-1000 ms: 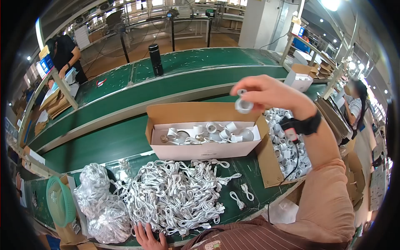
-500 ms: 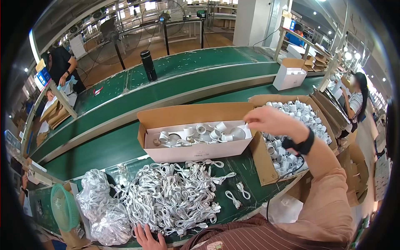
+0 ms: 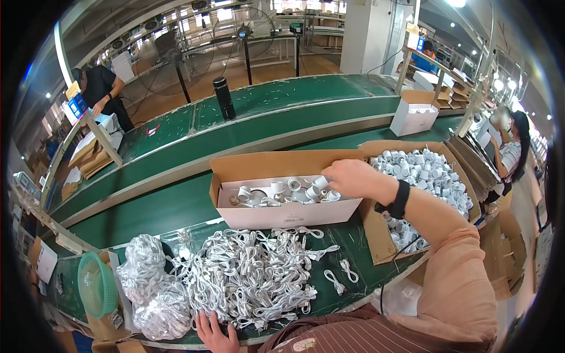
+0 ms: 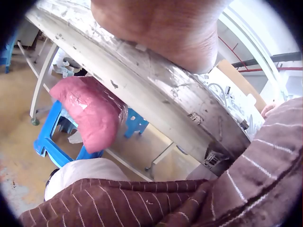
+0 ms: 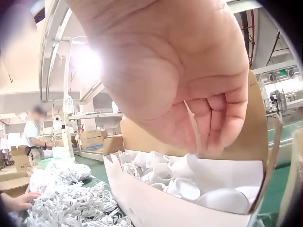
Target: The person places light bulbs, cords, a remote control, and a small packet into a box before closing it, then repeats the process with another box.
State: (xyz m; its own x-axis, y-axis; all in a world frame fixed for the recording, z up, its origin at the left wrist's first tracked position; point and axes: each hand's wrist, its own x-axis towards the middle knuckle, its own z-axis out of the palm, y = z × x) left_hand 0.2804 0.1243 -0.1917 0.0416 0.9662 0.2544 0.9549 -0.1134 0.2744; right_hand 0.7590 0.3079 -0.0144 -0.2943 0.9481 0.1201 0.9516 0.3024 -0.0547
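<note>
My right hand (image 3: 351, 178) is over the right end of the long white box (image 3: 288, 219), fingers bent downward close to the white cups (image 3: 321, 182). In the right wrist view, that hand (image 5: 189, 80) shows loosely bent fingers above white cups (image 5: 183, 188) and coiled cords inside the box; no held object is visible. At the front edge, my left hand (image 3: 218, 336) rests with spread fingers beside the heap of white cables (image 3: 253, 276). Only its heel and wrist (image 4: 161, 33) show in the left wrist view.
A carton of white cups (image 3: 426, 170) stands right of the box. Left of the cables are plastic-wrapped bundles (image 3: 144, 265) and a green basket (image 3: 97, 285). Two loose cords (image 3: 334, 282) lie right of the heap. A black bottle (image 3: 223, 99) stands behind; people work on both sides.
The white cup held by my right hand one second ago no longer shows in it. That hand went down toward the carton side, then left over the box. My left hand stays by the cables.
</note>
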